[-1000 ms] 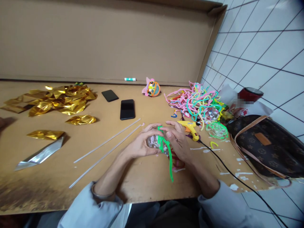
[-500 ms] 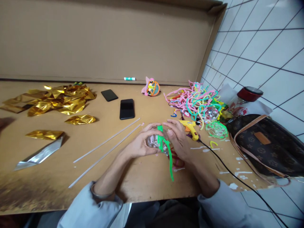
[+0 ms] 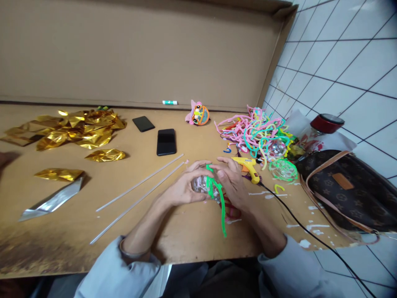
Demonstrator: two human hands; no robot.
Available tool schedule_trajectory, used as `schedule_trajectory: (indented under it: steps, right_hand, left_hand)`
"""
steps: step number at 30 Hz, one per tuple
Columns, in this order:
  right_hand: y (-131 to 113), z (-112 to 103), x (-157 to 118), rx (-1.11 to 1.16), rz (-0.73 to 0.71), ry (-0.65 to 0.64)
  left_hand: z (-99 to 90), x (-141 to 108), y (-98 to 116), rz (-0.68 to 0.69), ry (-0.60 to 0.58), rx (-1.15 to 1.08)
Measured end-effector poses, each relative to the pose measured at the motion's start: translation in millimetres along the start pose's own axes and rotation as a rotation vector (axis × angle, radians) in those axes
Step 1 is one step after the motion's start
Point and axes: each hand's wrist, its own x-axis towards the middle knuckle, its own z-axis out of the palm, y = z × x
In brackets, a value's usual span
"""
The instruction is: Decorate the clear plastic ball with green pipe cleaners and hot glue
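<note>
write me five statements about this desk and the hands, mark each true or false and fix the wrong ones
1. The left hand grips a clear round plastic ball. True.
2. The right hand holds a yellow plastic glue gun. False: the glue gun lies on the brown wooden table.
3. A bright green fuzzy strip hangs from the ball. True.
4. Crumpled gold foil lies beside a dark brown patterned bag. False: the foil is on the left, the bag on the right.
5. Two thin white rods lie to the left of the ball. True.
</note>
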Motion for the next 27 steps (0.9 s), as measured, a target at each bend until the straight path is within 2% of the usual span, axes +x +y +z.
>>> schedule_trajectory:
  steps: [15,21,27]
  right_hand:
    - [0.2,-1.5,-2.2,0.099,-0.012,-0.011]
    - [0.8,-1.2,0.1,0.086,-0.028,0.011]
    - [2.6,0.5,-0.3,0.001,-0.001,-0.035]
  left_hand:
    - [-0.5,0.2,0.8,-0.027,-0.003,-0.007]
    - [-0.4,0.3,1.1,-0.027,0.007,0.008]
    - [0.0,0.5,1.2,-0.016,0.007,-0.013]
